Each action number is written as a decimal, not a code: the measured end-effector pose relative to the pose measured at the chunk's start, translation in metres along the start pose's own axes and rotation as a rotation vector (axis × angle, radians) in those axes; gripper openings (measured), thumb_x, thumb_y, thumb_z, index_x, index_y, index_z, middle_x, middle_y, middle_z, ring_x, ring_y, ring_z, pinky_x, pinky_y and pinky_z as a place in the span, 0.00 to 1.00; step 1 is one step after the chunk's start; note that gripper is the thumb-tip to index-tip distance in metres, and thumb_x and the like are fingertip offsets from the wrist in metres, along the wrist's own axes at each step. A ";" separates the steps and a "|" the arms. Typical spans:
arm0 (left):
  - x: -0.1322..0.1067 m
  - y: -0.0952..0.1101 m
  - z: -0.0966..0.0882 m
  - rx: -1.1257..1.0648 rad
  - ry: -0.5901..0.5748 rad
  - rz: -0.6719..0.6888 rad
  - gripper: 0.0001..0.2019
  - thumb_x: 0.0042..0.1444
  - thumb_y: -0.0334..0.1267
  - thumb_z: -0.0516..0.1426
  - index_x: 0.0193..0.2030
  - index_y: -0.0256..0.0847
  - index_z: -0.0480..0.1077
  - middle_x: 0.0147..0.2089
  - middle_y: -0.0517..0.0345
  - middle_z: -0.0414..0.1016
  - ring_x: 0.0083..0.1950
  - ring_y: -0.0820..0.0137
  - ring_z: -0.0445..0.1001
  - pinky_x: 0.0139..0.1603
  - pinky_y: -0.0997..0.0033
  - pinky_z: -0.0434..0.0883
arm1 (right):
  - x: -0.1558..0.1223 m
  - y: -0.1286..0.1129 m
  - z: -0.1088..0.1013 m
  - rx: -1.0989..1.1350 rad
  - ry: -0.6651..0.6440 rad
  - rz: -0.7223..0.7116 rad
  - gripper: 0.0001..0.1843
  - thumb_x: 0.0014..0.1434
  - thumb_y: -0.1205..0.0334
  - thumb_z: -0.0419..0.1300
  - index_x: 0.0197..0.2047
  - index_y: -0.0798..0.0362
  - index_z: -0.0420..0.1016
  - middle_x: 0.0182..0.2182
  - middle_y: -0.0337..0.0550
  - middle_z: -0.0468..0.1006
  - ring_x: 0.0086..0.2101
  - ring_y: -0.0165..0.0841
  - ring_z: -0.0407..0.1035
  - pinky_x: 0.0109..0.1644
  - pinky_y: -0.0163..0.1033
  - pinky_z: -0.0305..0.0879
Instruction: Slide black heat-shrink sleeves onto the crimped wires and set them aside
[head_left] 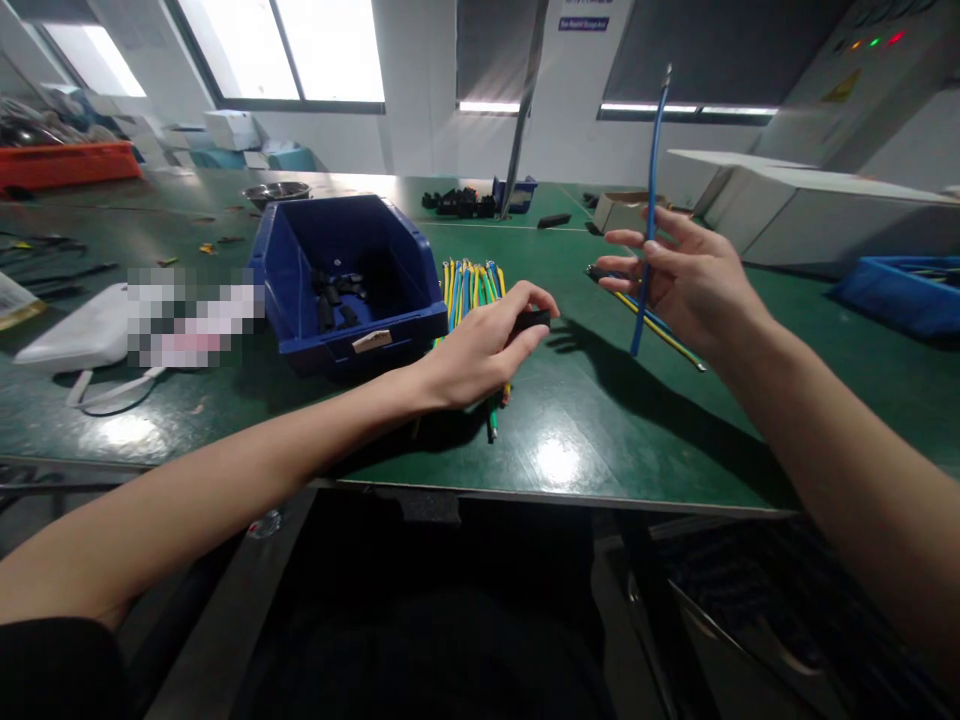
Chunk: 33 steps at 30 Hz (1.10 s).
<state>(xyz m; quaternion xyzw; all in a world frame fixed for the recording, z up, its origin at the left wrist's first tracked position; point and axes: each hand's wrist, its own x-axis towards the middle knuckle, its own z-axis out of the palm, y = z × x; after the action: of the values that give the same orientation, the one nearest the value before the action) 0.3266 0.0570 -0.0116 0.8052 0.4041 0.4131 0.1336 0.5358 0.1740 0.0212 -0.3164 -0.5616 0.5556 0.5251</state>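
Standing upright above the table [585, 440], the blue wire [651, 190] is sitting in the right hand [690, 280], its grip closing thumb and fingers around it, a yellow-green wire [667, 342] slanting out below. The left hand [480, 350] is pinching a small black sleeve [534, 320] over the wire bundle [471, 282], beside the blue bin [292, 260] of black pieces [337, 295]. It looks like sleeve and wire are both picked up but apart; joining them would call for lining the sleeve's opening with a wire end.
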 end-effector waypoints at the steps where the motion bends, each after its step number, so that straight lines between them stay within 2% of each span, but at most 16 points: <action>1: 0.000 -0.001 0.001 -0.004 -0.009 -0.004 0.08 0.65 0.34 0.52 0.49 0.35 0.65 0.45 0.53 0.73 0.44 0.71 0.72 0.43 0.72 0.69 | 0.000 0.000 -0.001 -0.036 -0.011 -0.033 0.19 0.63 0.78 0.50 0.51 0.48 0.68 0.43 0.39 0.78 0.33 0.30 0.78 0.33 0.36 0.78; 3: -0.001 -0.003 0.002 -0.008 -0.012 0.003 0.08 0.65 0.36 0.53 0.48 0.35 0.66 0.43 0.55 0.73 0.40 0.73 0.71 0.40 0.73 0.68 | -0.001 0.001 -0.002 -0.132 -0.033 -0.144 0.22 0.60 0.77 0.53 0.53 0.46 0.67 0.45 0.40 0.77 0.35 0.31 0.78 0.33 0.36 0.79; 7: -0.001 -0.007 0.003 -0.020 0.026 0.002 0.07 0.65 0.37 0.54 0.46 0.37 0.66 0.40 0.57 0.73 0.37 0.74 0.69 0.38 0.74 0.66 | -0.002 0.000 -0.005 -0.393 -0.083 -0.457 0.24 0.60 0.73 0.55 0.55 0.39 0.63 0.51 0.39 0.74 0.36 0.33 0.78 0.33 0.43 0.81; 12: 0.001 -0.006 0.001 -0.046 0.115 -0.031 0.06 0.65 0.36 0.53 0.45 0.37 0.66 0.33 0.62 0.68 0.31 0.76 0.64 0.36 0.74 0.64 | -0.006 -0.007 -0.012 -0.670 0.054 -0.691 0.20 0.64 0.67 0.53 0.57 0.38 0.62 0.48 0.39 0.75 0.31 0.29 0.76 0.29 0.36 0.76; 15: 0.001 -0.005 0.000 -0.058 0.130 -0.076 0.07 0.66 0.38 0.53 0.45 0.37 0.67 0.29 0.64 0.65 0.30 0.75 0.63 0.35 0.73 0.63 | -0.004 -0.007 -0.021 -0.822 0.105 -0.711 0.17 0.65 0.62 0.54 0.57 0.43 0.68 0.43 0.42 0.79 0.30 0.29 0.75 0.30 0.37 0.72; 18: 0.001 -0.006 0.001 -0.053 0.107 -0.094 0.06 0.64 0.37 0.55 0.44 0.37 0.68 0.28 0.65 0.65 0.29 0.75 0.63 0.35 0.73 0.62 | 0.003 -0.003 -0.031 -1.007 0.227 -0.760 0.12 0.61 0.55 0.62 0.44 0.51 0.79 0.31 0.44 0.80 0.29 0.33 0.74 0.33 0.39 0.69; 20: 0.001 -0.007 0.002 -0.042 0.078 -0.092 0.06 0.63 0.36 0.56 0.44 0.37 0.68 0.29 0.64 0.67 0.30 0.75 0.64 0.35 0.74 0.63 | 0.007 0.000 -0.036 -1.159 0.258 -0.808 0.13 0.59 0.51 0.65 0.37 0.53 0.81 0.28 0.46 0.80 0.29 0.35 0.74 0.35 0.41 0.67; 24: -0.001 -0.010 0.003 -0.032 -0.005 -0.089 0.07 0.63 0.37 0.56 0.44 0.35 0.70 0.33 0.60 0.72 0.32 0.74 0.67 0.35 0.74 0.63 | 0.011 0.005 -0.039 -1.360 0.065 -0.806 0.15 0.66 0.56 0.57 0.44 0.53 0.83 0.35 0.50 0.83 0.33 0.36 0.75 0.40 0.41 0.66; 28: -0.002 -0.010 0.004 -0.063 -0.052 -0.088 0.09 0.64 0.37 0.56 0.45 0.34 0.70 0.35 0.59 0.74 0.33 0.75 0.67 0.36 0.74 0.63 | 0.011 0.009 -0.036 -1.374 -0.071 -0.786 0.16 0.67 0.61 0.52 0.49 0.56 0.79 0.43 0.54 0.80 0.39 0.37 0.73 0.45 0.40 0.64; 30: -0.002 -0.010 0.004 -0.068 -0.060 -0.081 0.08 0.63 0.37 0.56 0.45 0.34 0.70 0.36 0.59 0.75 0.33 0.75 0.67 0.36 0.74 0.63 | 0.012 0.010 -0.035 -1.413 -0.070 -0.760 0.15 0.67 0.58 0.54 0.47 0.56 0.78 0.41 0.53 0.79 0.37 0.36 0.71 0.42 0.39 0.63; 33: -0.001 -0.011 0.004 -0.063 -0.068 -0.084 0.08 0.62 0.37 0.57 0.45 0.35 0.71 0.35 0.59 0.75 0.32 0.75 0.68 0.36 0.74 0.63 | 0.013 0.013 -0.035 -1.536 -0.054 -0.706 0.17 0.65 0.49 0.57 0.38 0.54 0.78 0.34 0.48 0.77 0.31 0.34 0.66 0.36 0.39 0.58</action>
<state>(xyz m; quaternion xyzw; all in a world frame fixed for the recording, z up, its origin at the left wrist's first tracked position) 0.3234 0.0633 -0.0206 0.7966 0.4193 0.3919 0.1898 0.5629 0.1988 0.0055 -0.3782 -0.8615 -0.1698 0.2933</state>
